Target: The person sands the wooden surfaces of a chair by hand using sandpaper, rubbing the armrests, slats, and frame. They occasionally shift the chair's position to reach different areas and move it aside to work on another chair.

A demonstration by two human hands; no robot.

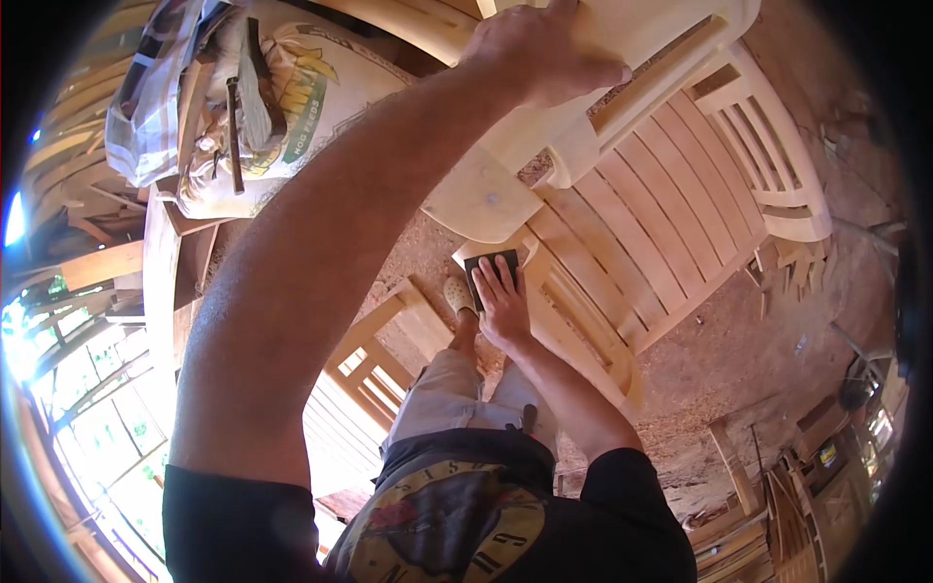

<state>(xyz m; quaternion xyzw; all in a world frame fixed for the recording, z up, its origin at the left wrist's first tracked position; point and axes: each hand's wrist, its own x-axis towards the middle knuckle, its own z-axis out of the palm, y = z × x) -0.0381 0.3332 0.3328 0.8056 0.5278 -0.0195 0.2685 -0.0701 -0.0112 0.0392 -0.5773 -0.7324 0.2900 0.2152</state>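
My right hand point(503, 303) lies over a dark rectangular sanding block point(475, 264), fingers stretched along its top. The block rests against the end of a pale curved armrest point(530, 245) of a slatted wooden bench point(651, 185). At the top of the view, my left hand point(533, 56) grips the edge of a smooth pale wooden frame point(641, 24). Its thumb points right along the wood, and the other fingers are partly out of sight. A broad wooden panel with a rounded corner point(486, 199) sits between the two hands.
A printed feed sack point(330, 97) and a clear plastic bag point(146, 126) stand at upper left, with a hammer-like tool point(235, 136) on the sack. Another slatted wooden piece point(369, 374) is beside my legs. Scrap wood point(777, 496) lies at lower right on the dusty floor point(719, 389).
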